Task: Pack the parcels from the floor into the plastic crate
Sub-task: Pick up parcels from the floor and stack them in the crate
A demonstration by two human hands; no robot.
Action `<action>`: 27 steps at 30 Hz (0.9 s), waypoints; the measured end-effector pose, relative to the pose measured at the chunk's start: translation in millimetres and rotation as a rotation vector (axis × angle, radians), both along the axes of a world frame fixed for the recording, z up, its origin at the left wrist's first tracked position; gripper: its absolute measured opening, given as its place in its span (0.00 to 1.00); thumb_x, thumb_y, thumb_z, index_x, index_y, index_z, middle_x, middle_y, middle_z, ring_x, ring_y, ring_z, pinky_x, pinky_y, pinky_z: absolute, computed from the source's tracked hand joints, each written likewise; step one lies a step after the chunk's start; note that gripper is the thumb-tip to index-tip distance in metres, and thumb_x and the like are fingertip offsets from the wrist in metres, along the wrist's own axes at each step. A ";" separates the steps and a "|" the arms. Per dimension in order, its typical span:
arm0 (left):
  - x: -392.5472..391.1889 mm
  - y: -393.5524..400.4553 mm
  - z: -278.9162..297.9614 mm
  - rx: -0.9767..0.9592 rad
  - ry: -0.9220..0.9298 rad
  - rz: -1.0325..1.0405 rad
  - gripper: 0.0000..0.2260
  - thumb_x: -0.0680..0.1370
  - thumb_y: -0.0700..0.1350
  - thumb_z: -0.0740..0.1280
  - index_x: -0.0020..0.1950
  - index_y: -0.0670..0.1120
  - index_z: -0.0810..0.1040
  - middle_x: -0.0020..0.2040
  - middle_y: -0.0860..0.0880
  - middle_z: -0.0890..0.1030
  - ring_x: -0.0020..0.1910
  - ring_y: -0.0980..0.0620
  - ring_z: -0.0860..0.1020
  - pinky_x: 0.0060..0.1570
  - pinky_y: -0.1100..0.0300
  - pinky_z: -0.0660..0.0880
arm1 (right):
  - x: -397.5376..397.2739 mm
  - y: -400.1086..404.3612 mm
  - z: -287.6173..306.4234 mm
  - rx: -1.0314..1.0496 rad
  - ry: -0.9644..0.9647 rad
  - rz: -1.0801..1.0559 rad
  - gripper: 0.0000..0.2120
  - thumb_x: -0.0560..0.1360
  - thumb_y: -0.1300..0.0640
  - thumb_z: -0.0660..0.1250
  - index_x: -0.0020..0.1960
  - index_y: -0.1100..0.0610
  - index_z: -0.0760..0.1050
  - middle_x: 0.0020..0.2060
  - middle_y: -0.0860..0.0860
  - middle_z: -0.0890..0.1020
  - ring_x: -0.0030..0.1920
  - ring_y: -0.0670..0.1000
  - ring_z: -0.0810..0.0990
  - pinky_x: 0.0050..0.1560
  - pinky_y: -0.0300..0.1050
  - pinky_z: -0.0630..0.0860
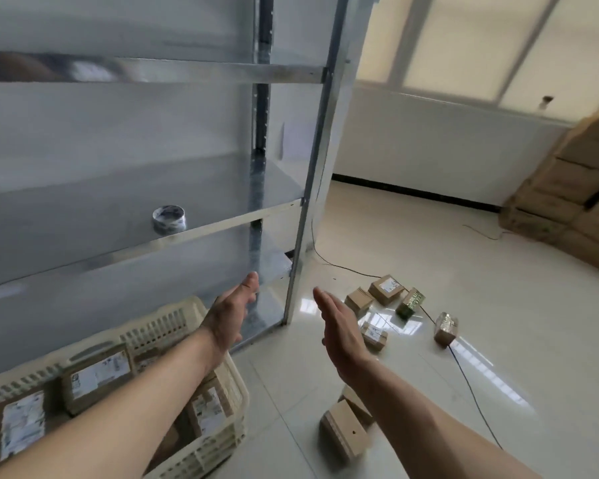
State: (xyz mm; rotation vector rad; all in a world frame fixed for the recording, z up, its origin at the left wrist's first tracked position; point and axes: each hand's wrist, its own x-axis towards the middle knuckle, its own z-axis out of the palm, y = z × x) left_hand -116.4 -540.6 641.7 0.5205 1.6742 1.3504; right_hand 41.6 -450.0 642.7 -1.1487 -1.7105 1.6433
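Above the tiled floor [498,305], the left hand [230,318] and right hand [341,331] extend with straight fingers, grasping nothing, the cream plastic crate [173,326] with labelled parcels [96,376] at lower left, loose parcels [386,288] scattered on the floor beyond the right hand.

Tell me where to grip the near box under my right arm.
Take the near box across its two long side faces, coming from above. It lies tilted on the floor against another box, top face exposed. Both the left hand and the right hand hold nothing.
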 end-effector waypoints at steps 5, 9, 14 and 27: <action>73.4 45.6 3.1 -0.042 0.028 -0.108 0.41 0.68 0.73 0.56 0.76 0.51 0.66 0.74 0.48 0.69 0.73 0.44 0.65 0.66 0.38 0.64 | 82.1 38.7 -6.8 0.036 -0.029 -0.110 0.18 0.81 0.38 0.60 0.62 0.47 0.78 0.50 0.41 0.79 0.52 0.43 0.76 0.58 0.52 0.71; 134.6 83.4 8.0 -0.050 0.058 -0.174 0.42 0.67 0.73 0.55 0.75 0.50 0.67 0.73 0.47 0.69 0.71 0.44 0.66 0.65 0.39 0.64 | 147.1 68.0 -7.5 0.014 -0.019 -0.199 0.29 0.72 0.32 0.59 0.60 0.51 0.81 0.57 0.44 0.82 0.60 0.50 0.77 0.66 0.56 0.71; 206.5 128.8 11.8 -0.049 0.071 -0.240 0.44 0.69 0.76 0.57 0.76 0.50 0.65 0.75 0.46 0.67 0.74 0.42 0.64 0.68 0.38 0.63 | 223.2 109.8 -10.1 -0.062 0.033 -0.247 0.10 0.82 0.41 0.61 0.56 0.43 0.79 0.50 0.35 0.78 0.51 0.35 0.75 0.61 0.52 0.71; 289.5 206.2 7.5 -0.096 0.079 -0.353 0.42 0.69 0.71 0.54 0.78 0.50 0.63 0.76 0.45 0.66 0.75 0.42 0.62 0.70 0.36 0.60 | 314.6 174.8 -18.7 -0.116 0.072 -0.386 0.19 0.84 0.45 0.59 0.70 0.51 0.75 0.58 0.44 0.76 0.60 0.45 0.73 0.67 0.52 0.68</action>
